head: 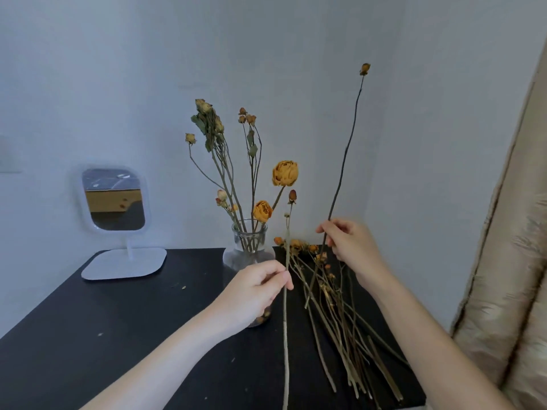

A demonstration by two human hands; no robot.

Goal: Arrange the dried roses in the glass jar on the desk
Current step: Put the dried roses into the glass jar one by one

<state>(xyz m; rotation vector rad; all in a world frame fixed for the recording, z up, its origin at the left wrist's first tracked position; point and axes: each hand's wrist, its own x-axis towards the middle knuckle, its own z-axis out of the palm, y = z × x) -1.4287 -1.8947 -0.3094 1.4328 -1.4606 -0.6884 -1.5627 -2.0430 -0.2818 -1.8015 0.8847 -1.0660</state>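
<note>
A clear glass jar (249, 250) stands at the middle of the black desk (118, 315) with several dried roses (260, 211) upright in it. My left hand (254, 288) is in front of the jar, pinching a pale stem (285, 344) topped by a small reddish bud (292, 196). My right hand (352, 247) holds a long thin dark stem (344, 161) upright, its small bud (365, 68) high against the wall. A pile of loose dried roses (340, 309) lies on the desk under my right hand.
A white stand mirror (114, 199) sits at the desk's back left on a flat base (124, 263). A beige curtain (509, 276) hangs at the right. The wall is just behind the jar. Small crumbs dot the desk.
</note>
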